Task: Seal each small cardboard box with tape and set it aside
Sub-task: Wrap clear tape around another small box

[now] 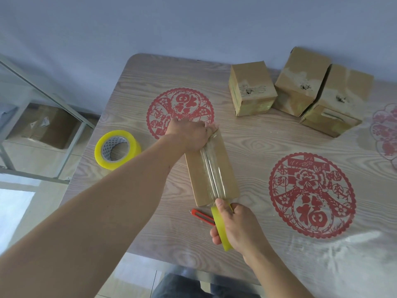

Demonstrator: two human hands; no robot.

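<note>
A small cardboard box (196,177) lies on the wooden table (257,143) in front of me. A strip of clear tape (212,168) runs along its top, from its far end to its near end. My left hand (189,134) presses down on the far end of the box, over the tape's start. My right hand (236,226) grips a yellow tape roll (221,229) just off the near end of the box, thumb on the tape at the box edge.
Three taped cardboard boxes (251,91) (298,82) (339,100) stand at the table's far right. A second yellow tape roll (117,149) lies at the left edge. A red box cutter (202,216) lies near my right hand. A glass shelf with a carton stands left of the table.
</note>
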